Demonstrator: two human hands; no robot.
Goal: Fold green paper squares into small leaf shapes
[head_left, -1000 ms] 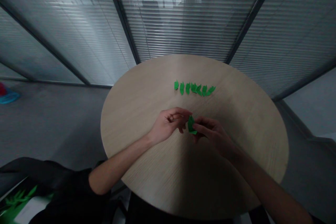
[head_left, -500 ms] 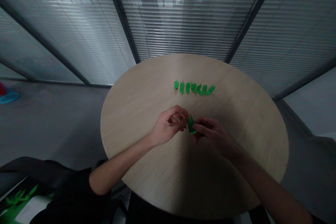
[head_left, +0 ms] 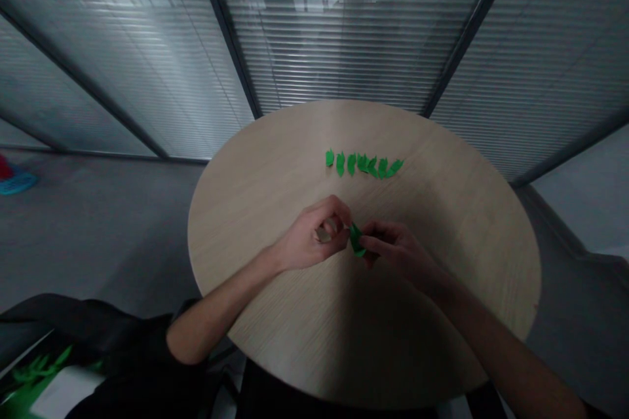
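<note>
A small folded green paper piece (head_left: 355, 243), pointed like a leaf, is held up between my two hands above the middle of the round table. My right hand (head_left: 399, 249) pinches its right side between thumb and fingers. From the left, my left hand (head_left: 314, 236) has its thumb and forefinger closed at the piece's upper left tip. Its other fingers are curled. Beyond the hands, several similar green paper pieces (head_left: 341, 164) lie in a row on the tabletop.
The round wooden table (head_left: 246, 177) stands against glass partitions with blinds (head_left: 334, 59). At lower left, green material (head_left: 39, 370) and a white object (head_left: 66, 393) sit beside a dark sleeve. A blue and red item (head_left: 17, 182) is on the floor at far left.
My left thumb and forefinger have closed together at the tip of the green piece. The piece has tilted, its top leaning left. The row on the table is unchanged.
</note>
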